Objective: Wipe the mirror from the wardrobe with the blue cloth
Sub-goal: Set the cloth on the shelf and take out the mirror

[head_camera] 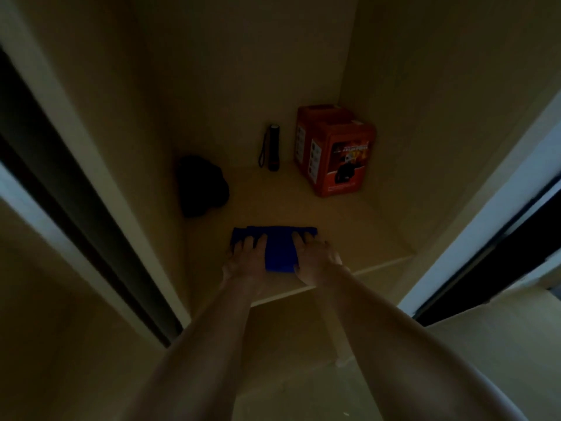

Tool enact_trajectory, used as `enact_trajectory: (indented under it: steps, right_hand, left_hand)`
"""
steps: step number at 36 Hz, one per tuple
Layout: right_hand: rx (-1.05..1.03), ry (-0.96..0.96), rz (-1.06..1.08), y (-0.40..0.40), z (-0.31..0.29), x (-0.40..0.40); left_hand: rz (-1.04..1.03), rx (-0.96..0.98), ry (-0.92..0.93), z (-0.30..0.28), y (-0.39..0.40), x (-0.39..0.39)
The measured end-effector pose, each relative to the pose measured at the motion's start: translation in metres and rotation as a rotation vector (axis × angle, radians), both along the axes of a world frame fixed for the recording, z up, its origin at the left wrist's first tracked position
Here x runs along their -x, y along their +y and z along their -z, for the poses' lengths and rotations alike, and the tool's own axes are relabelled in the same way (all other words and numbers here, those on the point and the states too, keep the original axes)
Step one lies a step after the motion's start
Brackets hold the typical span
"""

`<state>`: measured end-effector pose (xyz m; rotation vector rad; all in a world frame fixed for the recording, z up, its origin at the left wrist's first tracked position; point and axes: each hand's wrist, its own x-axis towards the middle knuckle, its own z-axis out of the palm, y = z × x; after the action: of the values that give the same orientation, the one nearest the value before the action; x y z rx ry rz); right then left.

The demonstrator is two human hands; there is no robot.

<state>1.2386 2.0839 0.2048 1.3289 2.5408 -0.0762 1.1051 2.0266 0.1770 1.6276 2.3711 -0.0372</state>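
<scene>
On the dim wardrobe shelf (pixel 349 226), both hands — left hand (pixel 247 258), right hand (pixel 315 258) — press flat, fingers straight, on the folded blue cloth (pixel 279 250).

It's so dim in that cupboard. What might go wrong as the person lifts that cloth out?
The shelf is dark, so a careless lift of the blue cloth could go unseen. Both the left hand and right hand lie flat on it, so it may slide or unfold. The upright torch behind might tip if bumped.

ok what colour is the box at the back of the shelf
Orange-red, with dark printed graphics on its sides; the box shows in the dim head view.
</scene>
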Motion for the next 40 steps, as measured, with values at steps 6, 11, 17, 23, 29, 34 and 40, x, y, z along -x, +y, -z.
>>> enact_trajectory:
  steps: [6, 11, 17, 23, 29, 34, 40]
  right_hand:
    - [-0.037, 0.077, -0.044, -0.029, -0.014, -0.012]
    - [-0.093, 0.202, -0.122, -0.065, -0.025, -0.021]
    - [-0.13, 0.308, -0.205, -0.114, -0.043, -0.014]
    - [-0.123, 0.384, -0.266, -0.155, -0.071, 0.017]
    - [-0.054, 0.441, -0.263, -0.189, -0.081, 0.054]
    - [0.06, 0.415, -0.149, -0.212, -0.077, 0.093]
    - [0.156, 0.479, 0.012, -0.227, -0.07, 0.133]
  left_hand:
    - [-0.049, -0.112, 0.009, -0.017, -0.045, -0.014]
    - [-0.116, -0.279, 0.037, -0.027, -0.095, -0.03]
    - [-0.19, -0.357, 0.044, -0.04, -0.155, -0.032]
    - [-0.249, -0.398, 0.038, -0.066, -0.2, -0.008]
    - [-0.247, -0.447, 0.048, -0.072, -0.237, 0.025]
    - [-0.235, -0.402, 0.08, -0.066, -0.262, 0.062]
    - [-0.237, -0.353, 0.105, -0.055, -0.285, 0.105]
